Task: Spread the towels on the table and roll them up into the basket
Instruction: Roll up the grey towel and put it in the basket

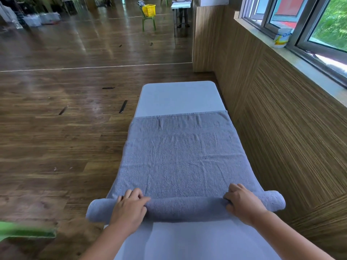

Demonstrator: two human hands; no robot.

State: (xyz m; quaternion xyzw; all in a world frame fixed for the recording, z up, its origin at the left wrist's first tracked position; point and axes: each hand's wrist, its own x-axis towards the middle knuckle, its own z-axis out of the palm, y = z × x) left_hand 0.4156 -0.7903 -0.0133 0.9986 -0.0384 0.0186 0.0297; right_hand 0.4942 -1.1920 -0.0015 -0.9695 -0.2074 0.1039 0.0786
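Note:
A grey towel [180, 156] lies spread across the narrow white table [178, 98], its sides hanging over both long edges. Its near end is rolled into a thick roll [185, 208] that runs across the table. My left hand [129, 207] grips the roll left of the middle, fingers curled over its top. On the roll's right part sits my right hand [242, 201], its fingers curled over the far side. The flat part of the towel stretches away from the roll toward the far end.
A wood-panelled wall [281, 119] with a window sill runs close along the table's right side. Wooden floor [56, 137] lies to the left. A green object [26, 231] shows at the lower left. Far off stand a yellow basket [148, 9] on a green chair and another table.

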